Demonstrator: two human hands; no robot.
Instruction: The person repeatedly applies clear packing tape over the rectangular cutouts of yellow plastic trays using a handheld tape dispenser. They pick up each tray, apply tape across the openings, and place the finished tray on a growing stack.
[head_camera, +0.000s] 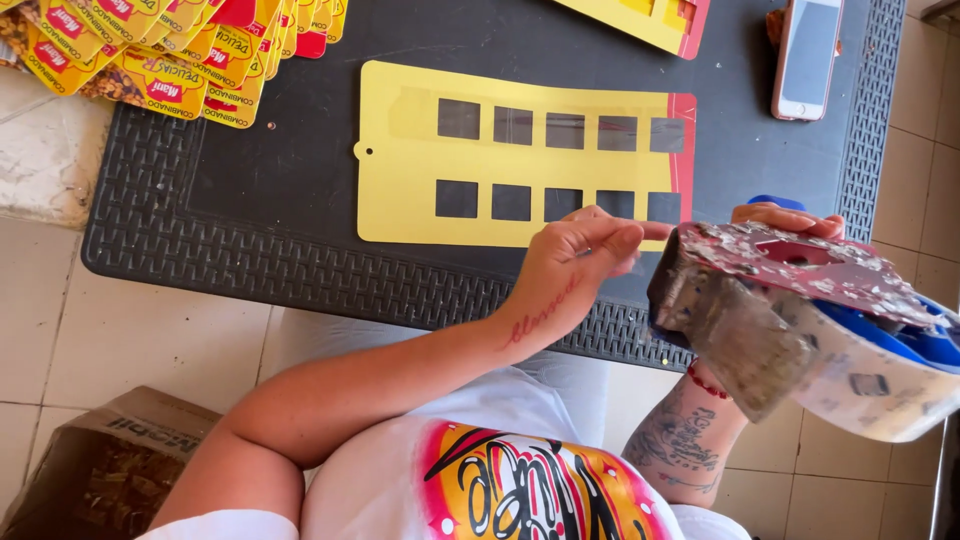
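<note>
A yellow card with two rows of square cut-outs and a red right edge lies flat on the black table. My left hand hovers at the card's lower right corner, fingers pinched together as if on a strip of clear tape; the tape itself is hard to see. My right hand grips a blue tape dispenser with a worn, flaking top plate and a roll of clear tape, held just right of the card, over the table's near edge.
A heap of yellow and red snack packets lies at the table's far left. Another yellow card and a pink phone sit at the far right. A cardboard box stands on the tiled floor.
</note>
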